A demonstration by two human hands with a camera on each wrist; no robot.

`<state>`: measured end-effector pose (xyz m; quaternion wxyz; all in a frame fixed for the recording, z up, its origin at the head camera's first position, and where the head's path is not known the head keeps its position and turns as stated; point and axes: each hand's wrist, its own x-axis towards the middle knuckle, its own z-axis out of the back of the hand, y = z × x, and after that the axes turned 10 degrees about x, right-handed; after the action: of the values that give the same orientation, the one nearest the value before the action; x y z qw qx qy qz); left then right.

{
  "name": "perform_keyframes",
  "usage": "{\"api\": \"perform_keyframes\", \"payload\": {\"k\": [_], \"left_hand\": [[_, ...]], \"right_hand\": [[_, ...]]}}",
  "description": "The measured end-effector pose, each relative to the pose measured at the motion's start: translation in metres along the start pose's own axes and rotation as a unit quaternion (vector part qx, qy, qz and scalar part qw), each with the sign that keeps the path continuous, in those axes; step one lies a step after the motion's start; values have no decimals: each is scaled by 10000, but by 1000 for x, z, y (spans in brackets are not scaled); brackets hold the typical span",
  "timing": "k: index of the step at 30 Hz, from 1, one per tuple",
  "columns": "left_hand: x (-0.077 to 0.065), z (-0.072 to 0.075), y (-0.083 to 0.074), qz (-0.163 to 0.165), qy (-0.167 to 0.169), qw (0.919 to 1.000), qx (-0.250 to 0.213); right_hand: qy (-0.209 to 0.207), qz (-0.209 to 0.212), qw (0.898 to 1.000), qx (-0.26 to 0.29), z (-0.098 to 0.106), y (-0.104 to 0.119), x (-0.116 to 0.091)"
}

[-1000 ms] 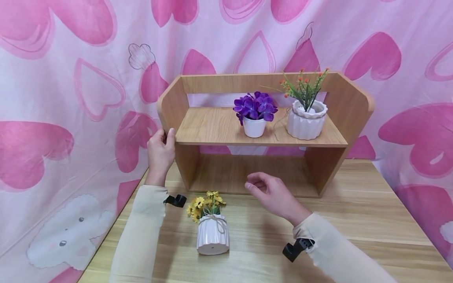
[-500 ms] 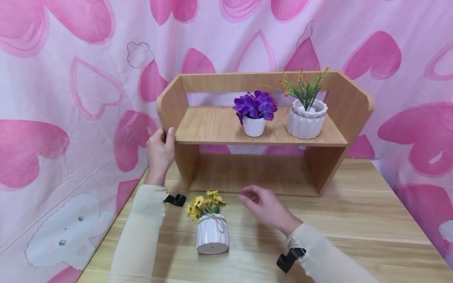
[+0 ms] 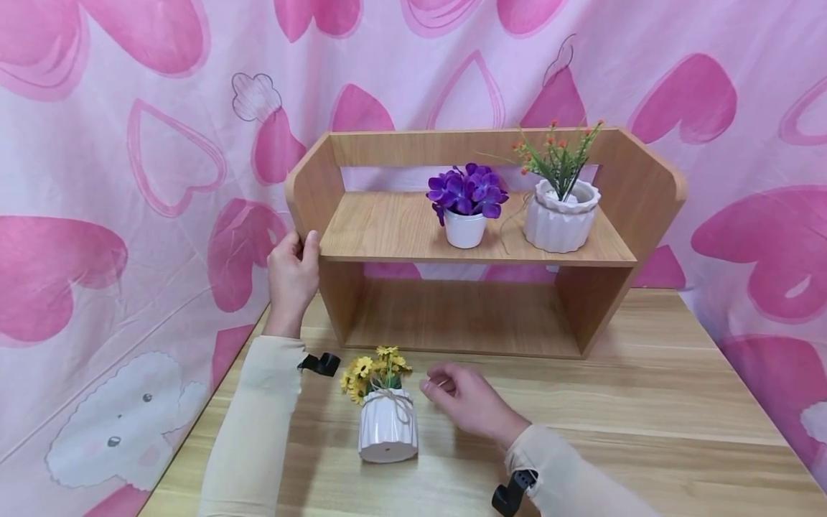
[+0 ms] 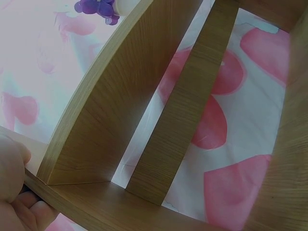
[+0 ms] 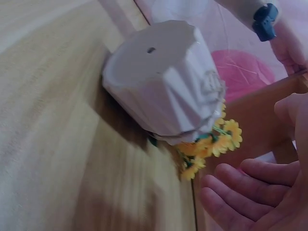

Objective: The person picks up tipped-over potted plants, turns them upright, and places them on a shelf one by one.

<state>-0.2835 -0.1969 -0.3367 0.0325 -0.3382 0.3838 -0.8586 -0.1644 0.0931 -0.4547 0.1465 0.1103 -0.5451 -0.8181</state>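
My left hand [image 3: 293, 283] grips the left side panel of the wooden shelf [image 3: 381, 251]; in the left wrist view its fingers [image 4: 41, 211] curl round the panel's edge. On the table, in front of the shelf, a white ribbed flowerpot [image 3: 389, 431] lies on its side, its base toward me. Yellow flowers [image 3: 363, 370] and a twine bow show at its far end. My right hand [image 3: 474, 402] hovers just right of the pot, apart from it. Loosely bent fingers [image 5: 240, 187] with nothing between them show in the right wrist view.
A small white pot of purple flowers [image 3: 466, 205] stands mid-right on the upper board. Right of it is a white ribbed pot [image 3: 561, 221] with orange-tipped greenery. A pink heart-patterned curtain [image 3: 174, 158] hangs behind and to the left of the wooden table [image 3: 678, 402].
My right hand has come down and left, from in front of the shelf's lower compartment to beside the lying flowerpot. The left hand keeps its grip on the shelf.
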Motion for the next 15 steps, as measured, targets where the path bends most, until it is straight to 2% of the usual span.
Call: {"api": "perform_keyframes", "payload": {"k": [10,15], "left_hand": [[0,0,0,56,60,10000,-15],[0,-1,0,-23,-58,10000,-41]], "right_hand": [[311,-93,9995,8,-13,-5,-2],[352,-111,9993,26,-21,-7,-4]]}}
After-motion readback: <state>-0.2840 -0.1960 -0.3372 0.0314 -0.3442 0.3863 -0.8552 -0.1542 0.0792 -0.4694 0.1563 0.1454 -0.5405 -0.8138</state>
